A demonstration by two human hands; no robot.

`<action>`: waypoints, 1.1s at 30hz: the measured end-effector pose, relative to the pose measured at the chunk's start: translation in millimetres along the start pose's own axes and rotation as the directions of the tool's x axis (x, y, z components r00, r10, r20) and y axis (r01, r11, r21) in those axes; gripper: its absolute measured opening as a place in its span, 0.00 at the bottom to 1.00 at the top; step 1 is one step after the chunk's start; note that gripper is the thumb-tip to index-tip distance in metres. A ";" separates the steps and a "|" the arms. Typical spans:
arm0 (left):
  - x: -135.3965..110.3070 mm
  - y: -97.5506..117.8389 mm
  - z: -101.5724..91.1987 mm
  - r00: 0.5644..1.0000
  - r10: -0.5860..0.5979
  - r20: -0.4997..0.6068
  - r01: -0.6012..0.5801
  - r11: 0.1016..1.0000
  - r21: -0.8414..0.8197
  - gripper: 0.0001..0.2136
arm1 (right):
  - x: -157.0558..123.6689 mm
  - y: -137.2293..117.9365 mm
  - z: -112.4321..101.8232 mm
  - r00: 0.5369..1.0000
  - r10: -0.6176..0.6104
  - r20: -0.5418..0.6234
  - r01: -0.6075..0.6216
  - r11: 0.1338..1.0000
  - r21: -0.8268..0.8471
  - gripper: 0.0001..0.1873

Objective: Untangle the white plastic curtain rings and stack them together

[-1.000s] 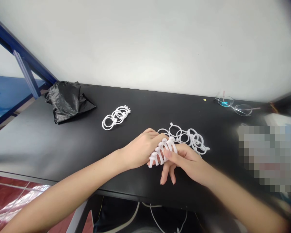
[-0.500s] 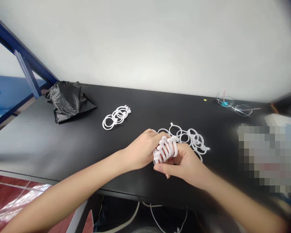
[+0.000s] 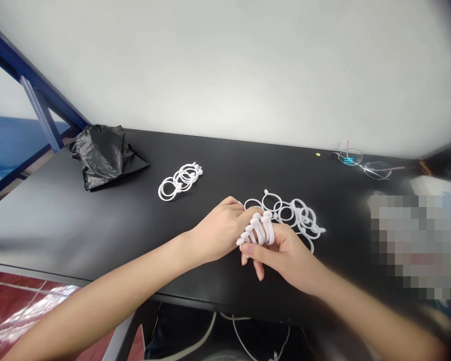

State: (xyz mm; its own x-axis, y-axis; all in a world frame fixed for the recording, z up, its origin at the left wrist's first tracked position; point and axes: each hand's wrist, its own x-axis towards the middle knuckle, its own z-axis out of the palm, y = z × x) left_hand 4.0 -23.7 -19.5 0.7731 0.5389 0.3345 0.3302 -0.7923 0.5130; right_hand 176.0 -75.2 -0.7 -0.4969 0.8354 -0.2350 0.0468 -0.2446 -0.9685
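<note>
Several white plastic curtain rings (image 3: 261, 231), each with a small rounded tab, sit side by side in a stack between my hands. My right hand (image 3: 285, 250) has the stack around its fingers, with the thumb pressed on the near end and fingertips showing below. From the left, my left hand (image 3: 223, 228) is closed against the stack, its index finger along the upper edge; its other fingertips are hidden. Just behind the hands lies a loose heap of the same rings (image 3: 272, 202). A smaller group of rings (image 3: 169, 189) rests farther left on the black table (image 3: 108, 230).
A crumpled black plastic bag (image 3: 103, 158) lies at the back left. Eyeglasses (image 3: 377, 170) rest at the back right near the pale wall (image 3: 225, 75). A blurred-out patch (image 3: 417, 245) covers the right side. Cables (image 3: 206, 333) hang below the table's front edge.
The rings in my hands have turned, and their tabs now form a slanting row. My right thumb has shifted up slightly, and more fingertips show beneath the stack. Both ring groups on the table are unmoved.
</note>
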 end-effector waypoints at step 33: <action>3.9 2.4 -9.2 0.998 0.024 0.058 -0.004 0.948 -0.317 0.11 | -7.1 -16.0 -3.0 0.967 -0.133 0.219 0.143 0.989 -0.030 0.23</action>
State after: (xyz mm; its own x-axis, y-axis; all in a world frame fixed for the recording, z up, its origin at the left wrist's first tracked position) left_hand 2.8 -20.9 -9.7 0.8108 0.5023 0.3005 0.1380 -0.6629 0.7358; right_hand 181.4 -75.8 16.3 -0.6764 0.7321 -0.0800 0.0008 -0.1079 -0.9942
